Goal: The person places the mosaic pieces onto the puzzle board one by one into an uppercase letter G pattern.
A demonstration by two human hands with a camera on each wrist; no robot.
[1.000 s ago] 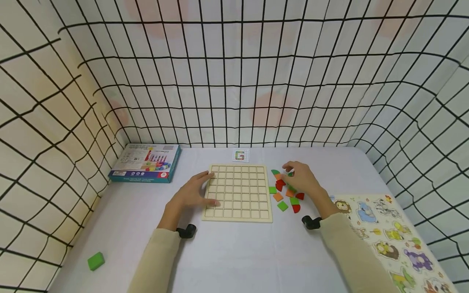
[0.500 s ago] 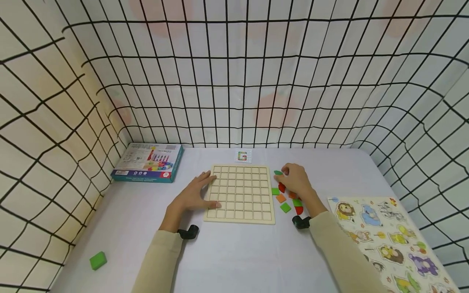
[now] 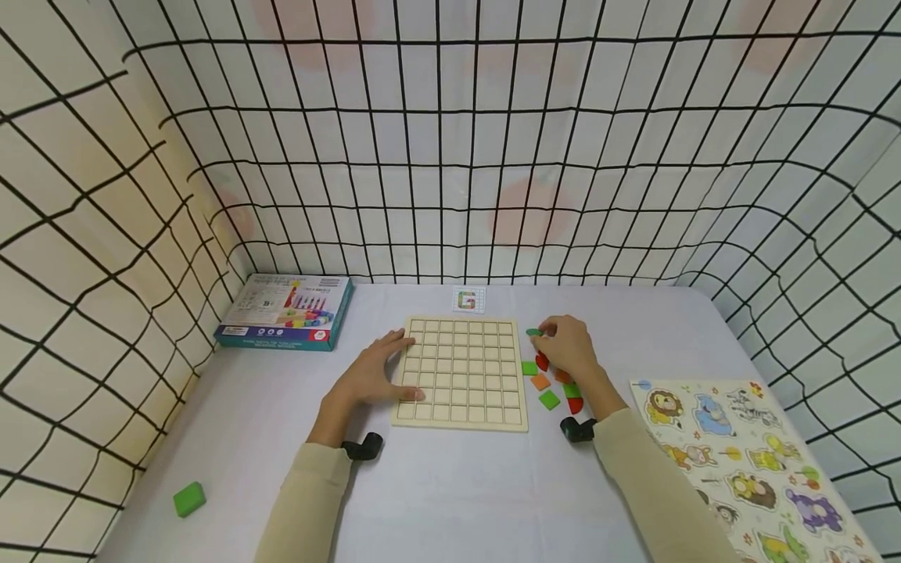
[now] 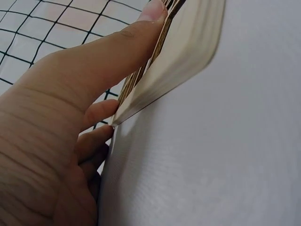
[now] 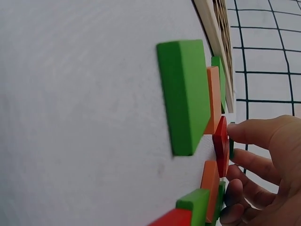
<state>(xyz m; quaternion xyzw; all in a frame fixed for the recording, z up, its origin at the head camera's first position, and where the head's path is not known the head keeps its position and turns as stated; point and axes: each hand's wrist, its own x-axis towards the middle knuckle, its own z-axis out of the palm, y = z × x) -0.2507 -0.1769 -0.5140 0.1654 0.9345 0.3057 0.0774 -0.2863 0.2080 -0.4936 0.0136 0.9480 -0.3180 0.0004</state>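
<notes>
My left hand (image 3: 367, 377) rests at the left side of a pale wooden grid board (image 3: 461, 375), thumb over its lower left cells and fingertips at its left edge. The left wrist view shows the thumb (image 4: 117, 49) lying across the board's rim (image 4: 188, 56). At the board's right, my right hand (image 3: 572, 346) pinches a flat green piece (image 3: 533, 332) between thumb and forefinger. The right wrist view shows that green piece (image 5: 232, 147) between the two fingertips. Beneath the hand lie red pieces (image 5: 220, 146), an orange piece (image 5: 211, 188) and a green block (image 5: 188, 96).
A small card with a coloured G (image 3: 468, 299) lies behind the board. At the back left is a printed box (image 3: 285, 311); a lone green block (image 3: 189, 499) sits front left. An animal sticker sheet (image 3: 746, 461) covers the right. Wire mesh (image 3: 464, 188) surrounds the table.
My right hand has moved slightly left and its fingers have closed in on the green piece. The left hand stays at the board's edge. The whole head view has shifted a little.
</notes>
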